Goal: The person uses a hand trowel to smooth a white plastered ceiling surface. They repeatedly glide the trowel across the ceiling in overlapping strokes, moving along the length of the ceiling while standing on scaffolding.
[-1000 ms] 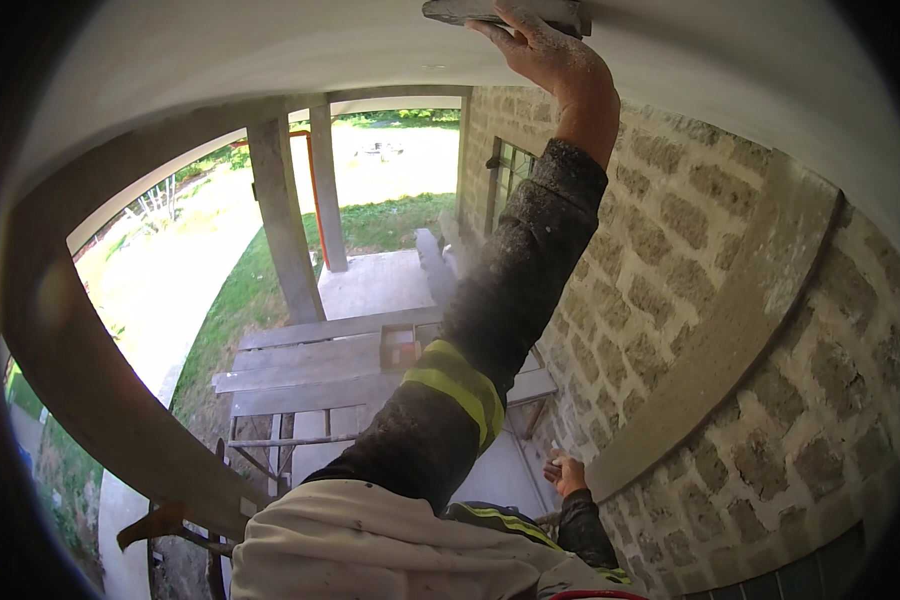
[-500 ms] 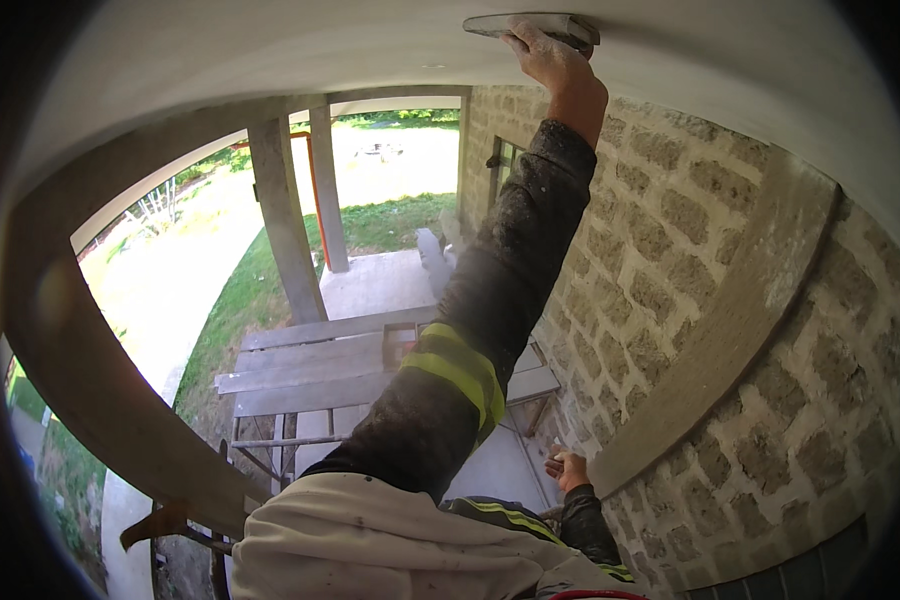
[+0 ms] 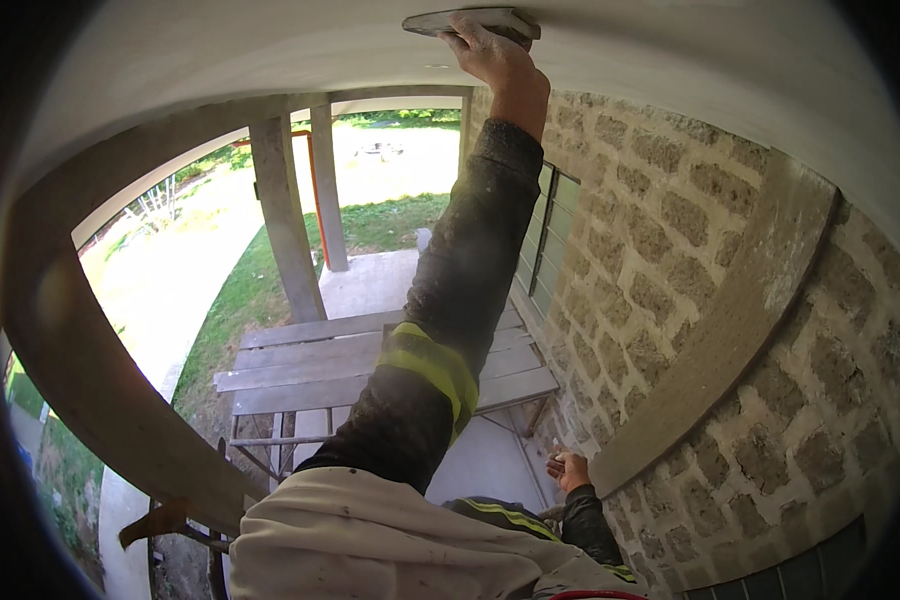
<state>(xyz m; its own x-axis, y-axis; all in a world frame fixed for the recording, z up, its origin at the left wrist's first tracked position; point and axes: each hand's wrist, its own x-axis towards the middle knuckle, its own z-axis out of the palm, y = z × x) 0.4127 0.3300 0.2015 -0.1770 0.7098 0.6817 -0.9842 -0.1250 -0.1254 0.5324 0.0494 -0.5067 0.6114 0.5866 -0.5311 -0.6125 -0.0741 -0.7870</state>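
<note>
Overhead, my left hand (image 3: 495,55) grips a plastering trowel (image 3: 470,18), its flat grey blade up against the pale smooth ceiling (image 3: 300,50). The left arm stretches upward in a dark, dusty sleeve with a yellow band. The trowel's handle is mostly hidden behind the fingers, which carry whitish smears. Low on the right, beside the stone wall, my right hand (image 3: 568,468) hangs with its fingers loosely bent and apart. Nothing shows clearly in it.
A raised platform of grey planks (image 3: 310,360) stands below and ahead. The stone block wall (image 3: 685,215), with a sloping concrete band (image 3: 720,320) and a louvred window (image 3: 550,235), runs along the right. Concrete posts (image 3: 285,220) and a curved-looking beam (image 3: 80,330) border the left, with grass (image 3: 220,320) outside.
My left hand has slid leftward along the ceiling with the trowel, and its arm has swung left too, uncovering more of the window and planks. The right hand stays almost in place.
</note>
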